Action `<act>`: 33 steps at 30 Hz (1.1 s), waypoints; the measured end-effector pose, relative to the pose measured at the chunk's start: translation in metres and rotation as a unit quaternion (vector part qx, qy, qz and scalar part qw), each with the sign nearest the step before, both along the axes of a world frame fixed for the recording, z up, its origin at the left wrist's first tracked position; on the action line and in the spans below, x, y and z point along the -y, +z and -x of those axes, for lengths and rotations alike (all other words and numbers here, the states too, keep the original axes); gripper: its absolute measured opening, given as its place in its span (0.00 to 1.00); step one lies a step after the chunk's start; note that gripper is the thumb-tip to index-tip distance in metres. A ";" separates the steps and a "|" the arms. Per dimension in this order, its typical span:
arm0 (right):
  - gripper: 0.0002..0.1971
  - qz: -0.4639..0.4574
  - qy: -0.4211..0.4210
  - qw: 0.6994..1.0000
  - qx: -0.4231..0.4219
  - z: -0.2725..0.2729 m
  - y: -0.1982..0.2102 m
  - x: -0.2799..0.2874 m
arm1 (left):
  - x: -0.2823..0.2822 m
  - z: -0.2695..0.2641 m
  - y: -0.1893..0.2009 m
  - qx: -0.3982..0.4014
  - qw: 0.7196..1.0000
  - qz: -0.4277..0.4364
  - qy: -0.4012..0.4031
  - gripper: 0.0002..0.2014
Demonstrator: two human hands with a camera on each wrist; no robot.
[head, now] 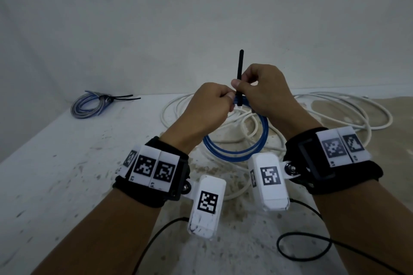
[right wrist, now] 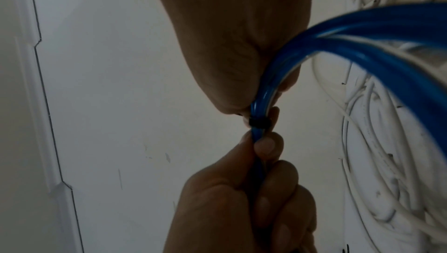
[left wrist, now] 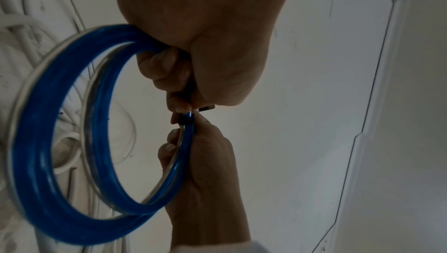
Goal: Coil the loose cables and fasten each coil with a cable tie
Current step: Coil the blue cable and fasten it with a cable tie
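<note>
Two hands meet above the table and hold a small round coil of blue plastic cable [head: 234, 149] in the air between them. The left hand [head: 205, 109] has its fingers curled tight round the top of the coil, and the rest of the ring hangs down between the wrists. The right hand [head: 266, 91] pinches a thin black plastic cable tie [head: 240, 73] between thumb and finger. The tie is looped round the blue strands right next to the left fingertips, and its long tail sticks straight up. In the wrist views the black band sits snug on the blue cable, with fingers on both sides of it. Under the hands lies a big loose heap of white cable [head: 335, 114] spread over the stained white table [head: 67, 163], and the hands hide part of it. Far off to the left, near the wall, rests a grey-blue coil [head: 89, 105] with black ties already round it.
</note>
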State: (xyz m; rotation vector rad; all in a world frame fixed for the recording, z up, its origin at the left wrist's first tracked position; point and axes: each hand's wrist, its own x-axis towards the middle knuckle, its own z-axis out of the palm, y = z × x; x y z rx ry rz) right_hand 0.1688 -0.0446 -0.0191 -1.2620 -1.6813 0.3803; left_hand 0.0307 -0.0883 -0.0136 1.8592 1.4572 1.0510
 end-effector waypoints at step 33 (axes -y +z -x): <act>0.15 0.068 -0.053 0.995 -0.056 0.011 -0.027 -0.008 | -0.008 -0.009 -0.031 -0.049 0.998 -0.047 -0.001 0.12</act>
